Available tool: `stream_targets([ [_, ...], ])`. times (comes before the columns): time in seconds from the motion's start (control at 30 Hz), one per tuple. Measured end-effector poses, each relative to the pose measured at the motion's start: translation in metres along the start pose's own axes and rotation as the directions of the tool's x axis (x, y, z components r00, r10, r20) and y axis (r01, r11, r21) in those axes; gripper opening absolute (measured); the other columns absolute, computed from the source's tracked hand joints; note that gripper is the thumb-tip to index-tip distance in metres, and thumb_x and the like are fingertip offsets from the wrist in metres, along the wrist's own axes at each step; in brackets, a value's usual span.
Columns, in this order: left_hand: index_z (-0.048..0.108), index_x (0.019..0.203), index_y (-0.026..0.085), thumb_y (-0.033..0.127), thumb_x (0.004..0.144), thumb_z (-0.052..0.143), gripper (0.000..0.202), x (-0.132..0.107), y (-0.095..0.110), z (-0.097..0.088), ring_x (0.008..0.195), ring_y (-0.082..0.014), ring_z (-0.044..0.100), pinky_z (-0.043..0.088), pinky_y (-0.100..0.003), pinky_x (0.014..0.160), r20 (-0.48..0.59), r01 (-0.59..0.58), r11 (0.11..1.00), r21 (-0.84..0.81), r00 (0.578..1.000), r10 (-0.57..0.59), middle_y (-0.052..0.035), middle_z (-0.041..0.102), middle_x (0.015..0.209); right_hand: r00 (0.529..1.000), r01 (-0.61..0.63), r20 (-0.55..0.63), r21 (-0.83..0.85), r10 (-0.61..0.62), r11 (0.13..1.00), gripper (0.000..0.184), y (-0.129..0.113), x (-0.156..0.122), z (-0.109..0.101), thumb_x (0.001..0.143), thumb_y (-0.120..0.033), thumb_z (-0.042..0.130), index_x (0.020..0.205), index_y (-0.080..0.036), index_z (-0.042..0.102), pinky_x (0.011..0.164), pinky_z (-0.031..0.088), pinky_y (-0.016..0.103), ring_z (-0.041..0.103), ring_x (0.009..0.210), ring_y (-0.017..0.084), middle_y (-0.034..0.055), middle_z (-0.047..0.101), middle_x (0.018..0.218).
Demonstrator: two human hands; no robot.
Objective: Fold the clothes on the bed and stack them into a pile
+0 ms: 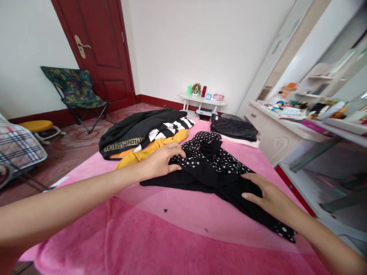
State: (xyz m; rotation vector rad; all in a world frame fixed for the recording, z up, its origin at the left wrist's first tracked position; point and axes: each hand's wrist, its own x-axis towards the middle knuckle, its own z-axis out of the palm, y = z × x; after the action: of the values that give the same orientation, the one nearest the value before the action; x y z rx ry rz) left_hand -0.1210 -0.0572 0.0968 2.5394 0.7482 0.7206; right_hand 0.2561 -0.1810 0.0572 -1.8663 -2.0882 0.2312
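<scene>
A black garment with white dots [200, 177], perhaps a top, lies rumpled across the pink bedspread [183, 225]. At its left side, my left hand [162, 162] touches the dotted cloth with bent fingers, thumb apart from them. My right hand [265, 193] rests over the garment's right part, thumb and fingers spread. One dotted end, likely a sleeve cuff [285, 231], reaches toward the lower right. Just beyond my left hand is a pile of clothes: a yellow garment [134, 157], a black-and-white checked piece [169, 129] and a black garment with gold trim [134, 128].
Folded dark clothes [233, 128] lie at the bed's far right corner. A cluttered dressing table [255, 109] stands along the right. Behind the bed is a small white table [197, 99]. A patterned folding chair [77, 89] and yellow stool [36, 125] are at left.
</scene>
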Motion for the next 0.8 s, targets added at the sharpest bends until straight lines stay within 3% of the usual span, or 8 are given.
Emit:
stream_targets([
  [0.07,0.068,0.086,0.018,0.024,0.078,0.065,0.010,-0.011,0.010,-0.004,0.078,-0.0145,0.059,0.046,-0.025,0.072,0.153,0.010,0.996,-0.092,0.988,0.004,-0.0030,0.063,0.086,0.999,0.047,0.005,-0.036,-0.047,0.998,0.048,0.004,-0.003,0.007,0.079,-0.050,0.058,0.120,-0.024,0.060,0.106,0.038,0.045,0.050,0.122,0.028,0.0097,0.053,0.133],
  [0.2,0.072,0.080,0.021,0.024,0.077,0.068,0.006,-0.037,0.023,-0.006,0.063,-0.0110,0.058,0.041,-0.021,0.057,0.515,0.045,0.979,-0.196,0.855,0.064,0.0009,0.063,0.071,0.997,0.080,-0.007,-0.080,-0.080,0.994,0.048,0.014,-0.008,0.019,0.081,-0.053,0.055,0.121,-0.026,0.059,0.105,0.038,0.048,0.049,0.123,0.030,0.0085,0.049,0.136],
  [0.53,0.066,0.070,0.024,0.008,0.071,0.059,0.018,-0.060,0.034,0.015,0.072,-0.0170,0.060,0.040,-0.027,0.062,0.498,-0.094,0.995,0.014,0.864,0.075,-0.0003,0.068,0.075,0.994,0.097,-0.037,-0.111,-0.102,0.989,0.047,0.009,-0.008,0.021,0.082,-0.053,0.053,0.120,-0.026,0.060,0.105,0.039,0.049,0.048,0.124,0.030,0.0082,0.050,0.135],
  [0.57,0.066,0.068,0.024,0.006,0.068,0.058,0.019,-0.061,0.037,0.008,0.068,-0.0171,0.060,0.040,-0.027,0.060,0.550,-0.062,0.998,-0.012,0.833,0.058,0.0001,0.067,0.072,0.994,0.096,-0.041,-0.116,-0.101,0.989,0.047,0.009,-0.009,0.021,0.082,-0.053,0.053,0.121,-0.027,0.059,0.105,0.039,0.049,0.047,0.125,0.030,0.0076,0.050,0.135],
  [0.67,0.069,0.070,0.025,0.005,0.065,0.055,0.025,-0.063,0.032,-0.033,0.060,-0.0165,0.060,0.043,-0.025,0.055,0.797,0.170,0.971,-0.168,0.604,0.032,0.0016,0.067,0.065,0.994,0.093,-0.038,-0.109,-0.098,0.990,0.046,0.008,-0.013,0.022,0.083,-0.051,0.052,0.122,-0.028,0.058,0.106,0.038,0.048,0.046,0.126,0.029,0.0067,0.049,0.137],
  [0.7,0.071,0.075,0.026,0.006,0.067,0.054,0.028,-0.062,0.025,-0.051,0.062,-0.0166,0.061,0.045,-0.024,0.057,0.831,0.248,0.954,-0.170,0.557,0.004,0.0013,0.069,0.069,0.995,0.091,-0.033,-0.102,-0.095,0.991,0.046,0.008,-0.014,0.022,0.083,-0.051,0.052,0.122,-0.028,0.058,0.106,0.038,0.048,0.045,0.126,0.029,0.0069,0.048,0.138],
  [0.73,0.072,0.079,0.026,0.008,0.068,0.053,0.029,-0.061,0.014,-0.070,0.067,-0.0170,0.062,0.047,-0.024,0.061,0.786,0.275,0.954,-0.118,0.614,-0.079,0.0005,0.070,0.075,0.996,0.085,-0.029,-0.093,-0.088,0.992,0.046,0.006,-0.014,0.021,0.083,-0.051,0.052,0.122,-0.027,0.058,0.106,0.038,0.048,0.046,0.126,0.029,0.0074,0.049,0.137],
  [0.8,0.072,0.083,0.026,0.013,0.067,0.059,0.025,-0.056,-0.013,-0.102,0.081,-0.0191,0.063,0.047,-0.026,0.074,0.426,0.248,0.961,0.126,0.861,-0.278,-0.0008,0.070,0.087,0.998,0.065,-0.013,-0.070,-0.066,0.995,0.048,0.002,-0.012,0.016,0.082,-0.052,0.054,0.121,-0.026,0.060,0.105,0.038,0.048,0.048,0.123,0.029,0.0089,0.051,0.135],
])
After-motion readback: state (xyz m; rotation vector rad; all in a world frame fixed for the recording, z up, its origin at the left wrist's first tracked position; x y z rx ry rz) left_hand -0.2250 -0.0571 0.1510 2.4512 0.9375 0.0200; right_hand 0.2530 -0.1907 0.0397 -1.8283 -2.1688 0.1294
